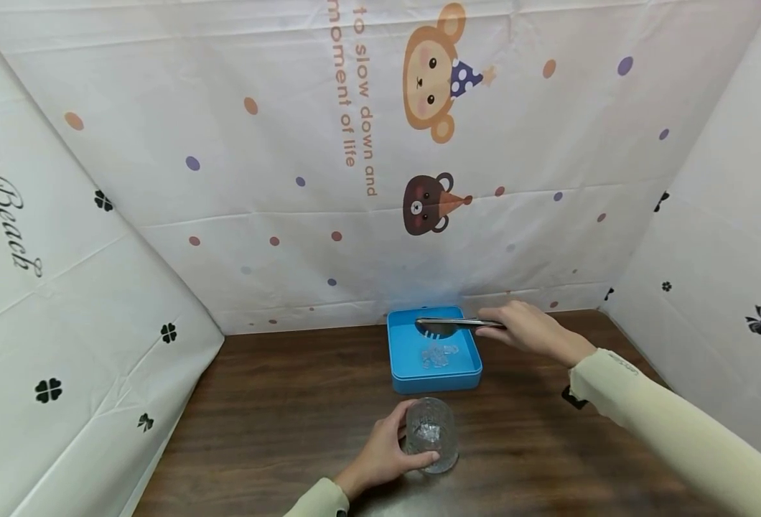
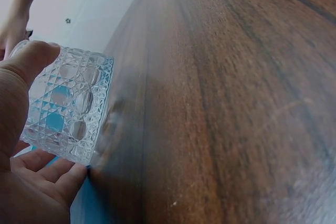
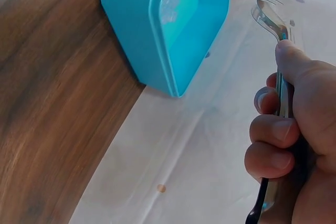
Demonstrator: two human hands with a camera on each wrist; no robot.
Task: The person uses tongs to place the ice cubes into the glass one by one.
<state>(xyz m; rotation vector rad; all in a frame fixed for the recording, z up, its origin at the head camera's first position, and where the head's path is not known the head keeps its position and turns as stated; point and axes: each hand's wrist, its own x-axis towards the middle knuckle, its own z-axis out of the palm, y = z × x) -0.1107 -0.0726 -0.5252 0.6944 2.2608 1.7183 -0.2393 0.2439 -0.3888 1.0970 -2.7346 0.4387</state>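
My left hand [image 1: 383, 449] holds a clear patterned glass tumbler [image 1: 433, 434] on the table, thumb on the near side and fingers on the other. In the left wrist view, the glass [image 2: 68, 103] shows a cut diamond and oval pattern. My right hand [image 1: 529, 327] grips metal serving tongs [image 1: 461, 322], which have a spoon-shaped end and a forked end. The tongs' head [image 3: 270, 14] hangs over the back of a blue tray [image 1: 435, 383]. Several clear, ice-like pieces [image 1: 439, 355] lie in the tray, in front of the tongs.
The brown wooden table [image 1: 277, 416] carries the tray near its back edge, with the glass in front. White printed cloth [image 1: 329, 215] rises behind the table, and more cloth [image 1: 723, 287] stands along both sides.
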